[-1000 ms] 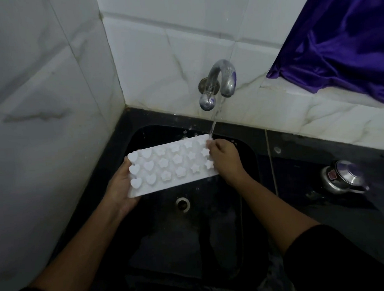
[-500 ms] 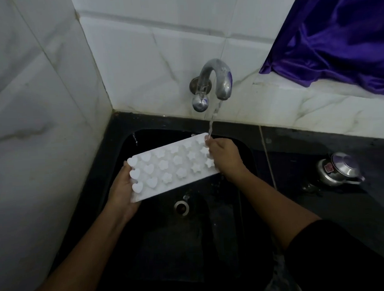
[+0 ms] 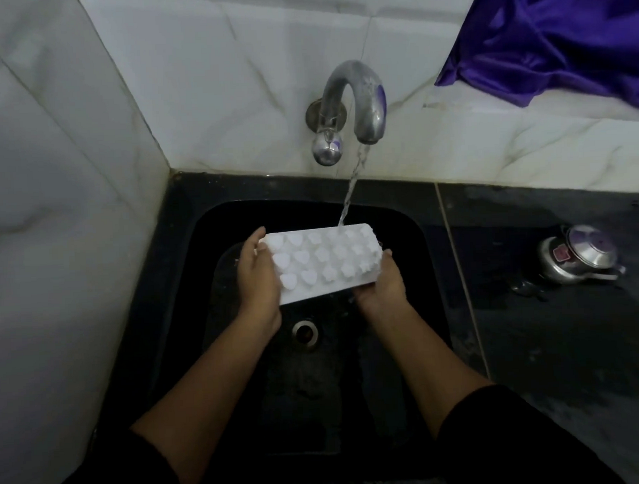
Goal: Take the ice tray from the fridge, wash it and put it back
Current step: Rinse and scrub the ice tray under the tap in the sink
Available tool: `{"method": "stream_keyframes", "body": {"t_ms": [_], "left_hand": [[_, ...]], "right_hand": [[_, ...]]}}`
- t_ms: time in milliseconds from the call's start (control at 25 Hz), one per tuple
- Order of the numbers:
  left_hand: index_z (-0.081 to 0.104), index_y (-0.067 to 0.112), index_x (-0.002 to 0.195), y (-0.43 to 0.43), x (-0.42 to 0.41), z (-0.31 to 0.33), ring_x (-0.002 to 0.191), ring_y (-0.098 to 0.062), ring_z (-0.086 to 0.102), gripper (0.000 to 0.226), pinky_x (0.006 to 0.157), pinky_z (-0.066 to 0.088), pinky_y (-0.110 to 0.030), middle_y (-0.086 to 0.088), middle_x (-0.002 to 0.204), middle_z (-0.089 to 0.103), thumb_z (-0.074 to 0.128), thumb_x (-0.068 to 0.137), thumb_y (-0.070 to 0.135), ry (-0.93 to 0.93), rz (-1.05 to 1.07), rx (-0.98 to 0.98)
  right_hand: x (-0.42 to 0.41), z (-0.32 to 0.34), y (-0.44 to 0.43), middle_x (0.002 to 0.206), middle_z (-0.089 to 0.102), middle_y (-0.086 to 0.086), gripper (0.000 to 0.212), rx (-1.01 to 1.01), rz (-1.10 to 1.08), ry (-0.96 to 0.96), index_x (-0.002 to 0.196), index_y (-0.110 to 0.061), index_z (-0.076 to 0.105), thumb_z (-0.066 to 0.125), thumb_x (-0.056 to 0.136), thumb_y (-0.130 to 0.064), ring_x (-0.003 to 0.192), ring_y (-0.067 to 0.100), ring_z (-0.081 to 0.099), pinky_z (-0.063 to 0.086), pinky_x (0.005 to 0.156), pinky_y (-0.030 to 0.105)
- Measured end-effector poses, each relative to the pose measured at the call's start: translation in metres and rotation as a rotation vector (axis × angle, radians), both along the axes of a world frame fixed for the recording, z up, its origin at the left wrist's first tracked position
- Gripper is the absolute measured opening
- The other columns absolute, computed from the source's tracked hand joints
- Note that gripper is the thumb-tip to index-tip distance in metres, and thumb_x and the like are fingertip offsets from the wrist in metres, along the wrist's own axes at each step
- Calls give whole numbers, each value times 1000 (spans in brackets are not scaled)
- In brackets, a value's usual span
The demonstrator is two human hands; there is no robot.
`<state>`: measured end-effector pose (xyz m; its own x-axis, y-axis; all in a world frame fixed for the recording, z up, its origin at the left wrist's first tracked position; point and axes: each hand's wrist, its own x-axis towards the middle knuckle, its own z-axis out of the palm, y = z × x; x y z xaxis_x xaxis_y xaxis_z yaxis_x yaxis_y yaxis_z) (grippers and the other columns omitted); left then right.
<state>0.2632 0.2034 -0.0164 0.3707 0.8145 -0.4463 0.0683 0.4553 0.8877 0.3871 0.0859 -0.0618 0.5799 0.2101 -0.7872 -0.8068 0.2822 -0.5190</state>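
- Left hand (image 3: pixel 257 280): bare, no rings, watch or glove visible.
- Right hand (image 3: pixel 381 286): bare as well, nothing worn on the wrist.
- Both forearms are uncovered up to the near edge.
- Dark black sleeves (image 3: pixel 505 431) are pushed up near the elbows, plain, without markings.

Pretty tight spot here. The black sink (image 3: pixel 189 282) sits right in the corner, so the tiled wall (image 3: pixel 56 214) boxes in the left side and the back wall is just behind the basin. The tap (image 3: pixel 356 103) hangs over the far edge with its water stream (image 3: pixel 349 197) coming down onto the ice tray (image 3: pixel 322 267), which both hands hold across the middle, left hand (image 3: pixel 257 280) and right hand (image 3: pixel 381 286). Basin floor around the drain (image 3: pixel 306 332) is open. Counter (image 3: pixel 531 343) on the right is mostly free, only a metal pot (image 3: pixel 579 258) far over. Purple cloth (image 3: pixel 557 34) drapes the ledge above.
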Motion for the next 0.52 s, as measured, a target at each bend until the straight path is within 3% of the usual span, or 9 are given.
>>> {"method": "stream_keyframes", "body": {"t_ms": [160,240,320,440,480,520], "left_hand": [[65,27,125,-27,26,-7,105,-10,66,25,77,51,-22,9,113,69,45,112,22,93,-136,137],[66,22,119,-27,33,-6,94,-5,65,20,73,50,-24,11,102,68,48,110,25,166,-207,259],[65,18,105,-21,38,-7,87,-11,65,18,73,51,-31,6,94,67,51,109,29,246,-262,347],[58,16,87,-8,40,-11,87,-24,68,22,70,56,-38,-5,89,68,55,106,27,326,-295,220],[59,14,88,-4,40,-11,88,-26,70,20,66,60,-39,-8,92,70,57,106,24,315,-328,127],[60,11,93,-2,38,-11,88,-25,71,16,61,61,-36,-10,94,72,60,105,21,299,-384,42]], "right_hand": [[-19,-8,17,114,76,16,40,-114,-36,70,120,-12,69,71,95,-43,99,39,75,59,92,56],[-20,-14,20,114,76,13,42,-112,-39,108,124,-12,69,68,95,-44,99,36,75,59,95,52],[-16,-15,19,124,73,12,46,-131,-20,78,132,-10,65,62,100,-43,106,32,73,58,96,44],[-6,-9,10,121,68,7,39,-220,30,-5,129,-9,62,56,106,-41,88,19,67,53,71,29],[-1,-11,6,121,68,8,39,-237,57,-15,129,-8,62,56,106,-40,84,17,66,52,66,28],[3,-12,3,127,68,10,41,-245,98,-23,132,-7,62,55,107,-39,89,19,68,55,72,31]]}}
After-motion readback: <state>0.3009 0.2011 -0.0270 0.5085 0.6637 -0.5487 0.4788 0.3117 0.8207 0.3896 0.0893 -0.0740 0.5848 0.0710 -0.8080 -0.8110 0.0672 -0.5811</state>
